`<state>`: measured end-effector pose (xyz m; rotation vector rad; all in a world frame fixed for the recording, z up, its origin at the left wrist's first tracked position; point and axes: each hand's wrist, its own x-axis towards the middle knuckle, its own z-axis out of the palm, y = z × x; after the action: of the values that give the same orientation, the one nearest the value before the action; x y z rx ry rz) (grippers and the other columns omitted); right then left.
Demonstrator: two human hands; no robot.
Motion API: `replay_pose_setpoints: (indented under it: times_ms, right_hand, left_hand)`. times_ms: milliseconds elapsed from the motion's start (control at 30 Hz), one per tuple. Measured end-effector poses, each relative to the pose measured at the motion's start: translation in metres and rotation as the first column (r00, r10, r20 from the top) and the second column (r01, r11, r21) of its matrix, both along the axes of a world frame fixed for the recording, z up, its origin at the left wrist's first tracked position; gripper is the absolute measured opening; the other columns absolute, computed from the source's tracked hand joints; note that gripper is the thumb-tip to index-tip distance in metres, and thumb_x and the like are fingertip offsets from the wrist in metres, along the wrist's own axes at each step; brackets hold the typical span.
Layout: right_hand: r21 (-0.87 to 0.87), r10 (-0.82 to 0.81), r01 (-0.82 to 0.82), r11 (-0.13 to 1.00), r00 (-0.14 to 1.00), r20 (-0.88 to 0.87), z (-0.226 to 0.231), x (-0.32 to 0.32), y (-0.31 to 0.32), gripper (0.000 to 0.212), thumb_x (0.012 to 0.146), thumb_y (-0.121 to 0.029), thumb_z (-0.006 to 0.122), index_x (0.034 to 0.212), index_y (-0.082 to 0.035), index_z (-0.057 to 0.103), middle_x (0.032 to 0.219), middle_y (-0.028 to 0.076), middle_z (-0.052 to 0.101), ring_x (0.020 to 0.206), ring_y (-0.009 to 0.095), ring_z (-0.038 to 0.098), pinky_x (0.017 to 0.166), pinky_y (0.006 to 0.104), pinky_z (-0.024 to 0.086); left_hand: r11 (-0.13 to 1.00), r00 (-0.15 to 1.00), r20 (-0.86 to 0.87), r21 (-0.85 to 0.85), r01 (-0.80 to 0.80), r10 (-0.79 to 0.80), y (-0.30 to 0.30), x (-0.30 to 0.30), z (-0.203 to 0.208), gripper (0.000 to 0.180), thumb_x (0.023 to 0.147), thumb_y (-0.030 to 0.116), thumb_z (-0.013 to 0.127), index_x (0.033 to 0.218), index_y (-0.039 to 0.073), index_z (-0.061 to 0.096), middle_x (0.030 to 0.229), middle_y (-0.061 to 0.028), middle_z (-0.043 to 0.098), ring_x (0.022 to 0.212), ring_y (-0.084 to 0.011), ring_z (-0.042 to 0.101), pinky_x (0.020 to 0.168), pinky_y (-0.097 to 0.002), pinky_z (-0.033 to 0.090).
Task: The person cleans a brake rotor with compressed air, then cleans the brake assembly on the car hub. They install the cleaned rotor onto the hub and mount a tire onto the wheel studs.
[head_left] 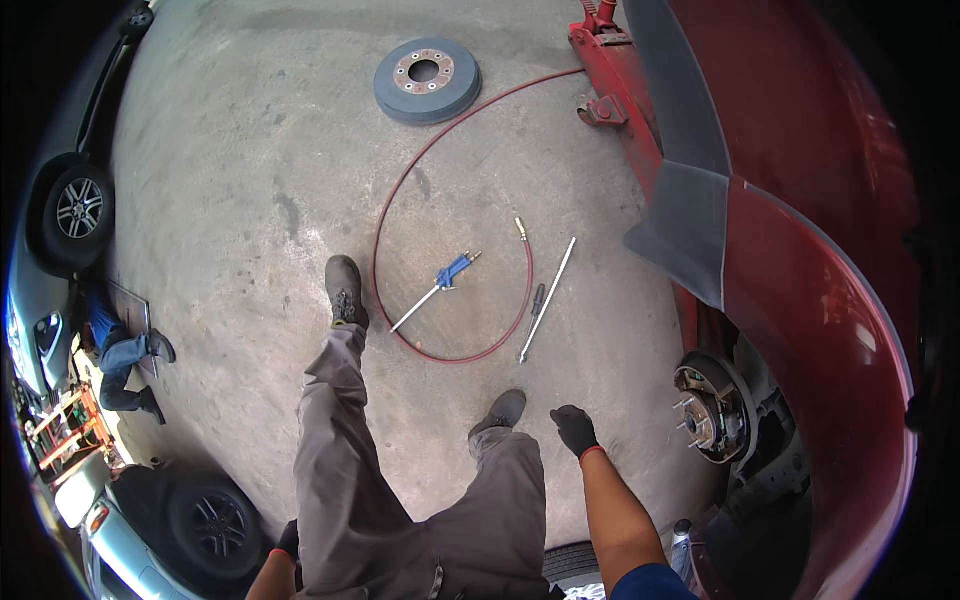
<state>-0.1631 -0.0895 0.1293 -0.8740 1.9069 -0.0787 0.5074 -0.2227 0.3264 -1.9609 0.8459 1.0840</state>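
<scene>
Beside legs [345, 440], gloved hands [575, 430] apart; right curled, forearm [615, 515] extended.

No words, numbers, labels or signs could be read anywhere: not on the blue air gun [455, 270] at the centre, the silver bar [549, 297] right of centre, the grey drum [428, 102] at the top or the red car [800, 270] at the right.
</scene>
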Motion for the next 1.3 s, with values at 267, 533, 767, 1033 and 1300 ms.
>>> replay_pose_setpoints:
  times_ms: [267, 533, 767, 1033, 1300]
  right_hand:
    - [-0.094, -0.265, 0.278, 0.956, 0.955, 0.131, -0.077, 0.097, -0.417, 0.044, 0.094, -0.039, 0.077, 0.114, 0.0, 0.07, 0.084, 0.013, 0.073, 0.069, 0.022, 0.068, 0.068, 0.0366, 0.055]
    - [-0.4, 0.08, -0.256, 0.88, 0.91, -0.407, -0.18, 0.086, -0.88, 0.086, 0.084, -0.054, 0.077, 0.144, 0.001, 0.05, 0.14, 0.025, 0.058, 0.134, 0.041, 0.052, 0.113, 0.0546, 0.04]
    - [-0.081, 0.241, -0.296, 0.952, 0.884, -0.401, -0.233, 0.068, -0.96, 0.108, 0.081, -0.071, 0.073, 0.153, 0.003, 0.042, 0.149, 0.026, 0.056, 0.138, 0.039, 0.055, 0.119, 0.0465, 0.039]
    - [-0.217, -0.141, 0.177, 0.96, 0.975, 0.172, -0.132, 0.078, -0.88, 0.056, 0.099, -0.045, 0.071, 0.13, 0.002, 0.065, 0.111, 0.013, 0.073, 0.102, 0.017, 0.068, 0.087, 0.0304, 0.054]
    - [0.139, -0.577, 0.596, 0.791, 0.65, 0.494, 0.019, 0.114, -0.624, 0.038, 0.106, -0.033, 0.065, 0.113, 0.004, 0.072, 0.082, 0.002, 0.066, 0.074, 0.007, 0.059, 0.065, 0.0245, 0.045]
  left_hand:
    - [0.951, 0.946, -0.322, -0.278, -0.137, 0.042, -0.279, -0.131, -0.151, 0.053, 0.094, 0.047, 0.067, 0.119, 0.0, 0.069, 0.11, -0.0212, 0.074, 0.106, -0.0384, 0.069, 0.093, -0.046, 0.054]
    - [0.85, 0.861, -0.49, -0.388, -0.356, 0.137, -0.619, -0.275, -0.361, 0.05, 0.097, 0.043, 0.065, 0.122, 0.0, 0.068, 0.112, -0.0207, 0.073, 0.106, -0.037, 0.069, 0.092, -0.045, 0.054]
    - [0.816, 0.812, -0.525, -0.331, -0.473, 0.257, -0.625, -0.258, -0.399, 0.048, 0.099, 0.04, 0.064, 0.124, 0.0, 0.067, 0.115, -0.0203, 0.072, 0.106, -0.0358, 0.069, 0.092, -0.0441, 0.054]
    - [0.824, 0.829, -0.367, -0.227, -0.52, 0.422, -0.427, -0.03, -0.148, 0.045, 0.101, 0.037, 0.062, 0.126, -0.001, 0.065, 0.117, -0.0198, 0.072, 0.106, -0.0344, 0.068, 0.091, -0.043, 0.054]
    - [0.903, 0.921, -0.389, -0.384, -0.191, 0.029, -0.577, 0.086, -0.1, 0.049, 0.108, 0.038, 0.055, 0.144, 0.006, 0.059, 0.12, -0.0102, 0.068, 0.107, -0.0195, 0.064, 0.094, -0.0366, 0.05]
